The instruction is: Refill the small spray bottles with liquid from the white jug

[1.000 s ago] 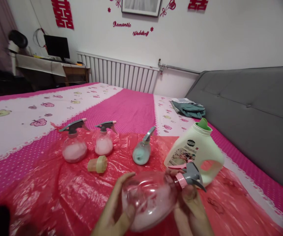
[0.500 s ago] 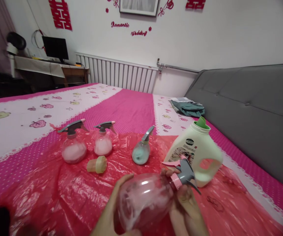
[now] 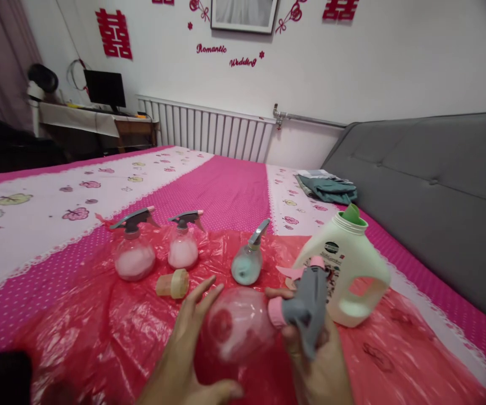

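Note:
A clear pink spray bottle (image 3: 243, 329) with a grey and pink trigger head lies on its side in the air before me, the head toward the right. My right hand (image 3: 319, 360) is closed round its neck, just under the trigger head (image 3: 306, 304). By the rounded base, my left hand (image 3: 179, 343) is open, thumb and fingers spread; whether it touches the bottle I cannot tell. Ahead, a small spray bottle with bluish-green liquid (image 3: 246, 267) stands upright. Past my right hand is a pale green detergent jug (image 3: 361, 264), its mouth holding something green.
Two spray bottles with pinkish liquid, one at the left (image 3: 135, 261) and one beside it (image 3: 183, 253), stand on red plastic sheeting (image 3: 99, 332). A yellowish cap (image 3: 173, 283) lies near them. Folded clothes (image 3: 327, 187) rest by the grey headboard (image 3: 432, 169).
The spray bottle has turned, its trigger head swinging nearer to me. My left hand has loosened and opened from the bottle's base. The whole view has shifted slightly.

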Demonstrator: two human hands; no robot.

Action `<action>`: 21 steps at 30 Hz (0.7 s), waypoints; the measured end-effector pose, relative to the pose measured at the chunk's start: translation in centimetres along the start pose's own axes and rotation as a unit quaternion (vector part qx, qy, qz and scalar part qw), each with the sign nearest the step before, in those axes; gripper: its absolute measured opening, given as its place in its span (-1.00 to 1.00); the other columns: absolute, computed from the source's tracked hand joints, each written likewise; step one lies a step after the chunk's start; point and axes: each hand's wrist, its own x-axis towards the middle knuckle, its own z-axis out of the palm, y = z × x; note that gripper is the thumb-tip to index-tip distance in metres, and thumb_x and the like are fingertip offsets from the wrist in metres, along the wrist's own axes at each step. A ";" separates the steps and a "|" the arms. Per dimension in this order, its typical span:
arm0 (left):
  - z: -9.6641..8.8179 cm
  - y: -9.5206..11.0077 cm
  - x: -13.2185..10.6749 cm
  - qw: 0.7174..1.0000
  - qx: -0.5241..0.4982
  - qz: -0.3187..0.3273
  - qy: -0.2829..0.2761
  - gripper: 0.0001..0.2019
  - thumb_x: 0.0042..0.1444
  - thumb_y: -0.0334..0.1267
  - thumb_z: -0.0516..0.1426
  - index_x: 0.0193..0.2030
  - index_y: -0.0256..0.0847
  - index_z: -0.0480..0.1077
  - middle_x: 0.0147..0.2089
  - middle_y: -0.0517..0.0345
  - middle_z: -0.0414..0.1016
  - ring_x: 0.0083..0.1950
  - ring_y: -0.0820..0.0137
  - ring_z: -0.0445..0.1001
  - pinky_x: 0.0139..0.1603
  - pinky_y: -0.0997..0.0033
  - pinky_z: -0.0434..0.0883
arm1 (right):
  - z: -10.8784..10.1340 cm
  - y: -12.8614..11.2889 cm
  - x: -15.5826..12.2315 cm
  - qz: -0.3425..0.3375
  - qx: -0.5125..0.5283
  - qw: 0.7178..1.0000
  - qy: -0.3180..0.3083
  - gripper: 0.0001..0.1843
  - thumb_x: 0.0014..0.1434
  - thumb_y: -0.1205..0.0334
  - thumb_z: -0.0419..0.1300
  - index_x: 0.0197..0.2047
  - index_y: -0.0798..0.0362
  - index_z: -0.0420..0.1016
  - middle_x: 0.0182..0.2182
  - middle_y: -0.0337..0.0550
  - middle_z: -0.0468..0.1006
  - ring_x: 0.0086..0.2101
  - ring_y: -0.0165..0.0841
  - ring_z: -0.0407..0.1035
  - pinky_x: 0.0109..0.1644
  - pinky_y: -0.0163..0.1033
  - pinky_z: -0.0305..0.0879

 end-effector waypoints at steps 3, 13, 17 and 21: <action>0.4 0.8 0.6 0.996 0.070 0.054 0.012 0.00 -0.06 -0.28 0.45 0.52 0.23 0.19 0.54 -0.02 0.25 0.54 -0.26 0.23 0.42 -0.45 0.35 | 2.2 -0.3 0.7 -0.008 -0.004 1.000 0.008 -0.43 0.03 -0.04 0.56 -0.01 0.13 0.60 -0.04 0.04 0.52 -0.07 -0.26 0.48 -0.01 -0.32 0.51; -0.9 1.8 7.8 0.983 0.182 0.000 0.029 -0.57 0.12 -0.19 0.30 0.14 -0.19 0.52 0.06 -0.11 0.70 0.09 -0.10 0.66 0.20 -0.16 0.50 | 4.8 -0.3 3.4 -0.047 -0.145 0.986 -0.066 -0.23 0.17 -0.23 0.45 0.34 -0.03 0.55 0.33 -0.10 0.29 0.39 -0.14 0.10 0.59 -0.03 -0.04; -1.9 1.1 10.4 0.972 0.231 -0.045 0.025 -0.57 0.13 -0.14 0.33 0.13 -0.17 0.52 0.03 -0.07 0.70 0.04 -0.06 0.68 0.04 0.04 0.55 | 0.3 1.1 1.3 -0.036 -0.310 0.936 -0.165 -0.18 0.41 -0.30 0.19 0.58 -0.16 0.17 0.43 -0.20 0.11 0.45 -0.19 -0.02 0.59 -0.02 -0.01; -1.9 -0.9 12.2 0.967 0.246 -0.046 0.042 -0.54 0.19 -0.15 0.31 0.19 -0.21 0.43 0.19 -0.20 0.61 0.19 -0.14 0.60 0.09 -0.02 0.52 | -4.3 1.8 -1.2 0.018 -0.334 0.909 -0.247 -0.24 0.45 -0.09 0.15 0.61 -0.13 0.11 0.19 -0.16 0.43 0.20 -0.37 0.36 0.40 -0.32 0.26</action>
